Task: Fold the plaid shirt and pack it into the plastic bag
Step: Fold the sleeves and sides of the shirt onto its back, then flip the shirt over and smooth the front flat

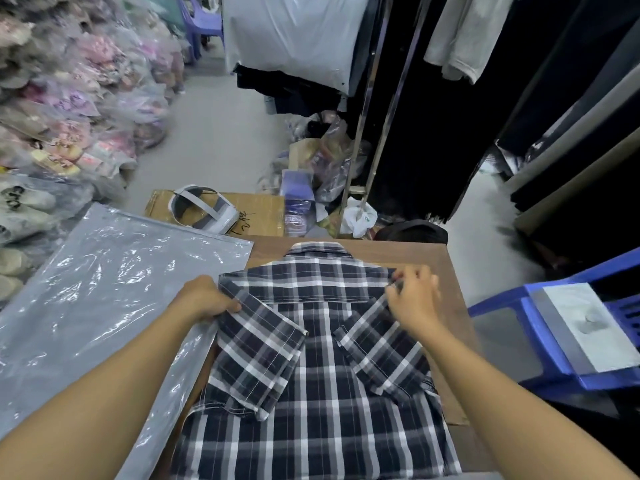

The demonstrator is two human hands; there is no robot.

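Note:
The plaid shirt (318, 344), dark blue and white, lies back side up on a brown table (446, 258), collar at the far end. Both short sleeves are folded inward over the back. My left hand (204, 299) grips the shirt's left shoulder edge. At the right shoulder fold, my right hand (414, 296) pinches the fabric. A stack of large plastic bags (104, 299), grey and glossy, lies flat to the left of the shirt, its edge tucked beside the shirt's left side.
A blue plastic chair (554, 341) with grey bags on its seat stands at the right. Behind the table are a cardboard box (263, 209) with a white headset (201, 209), a clothes rack (381, 109) with dark garments, and piles of bagged clothes (69, 98) at left.

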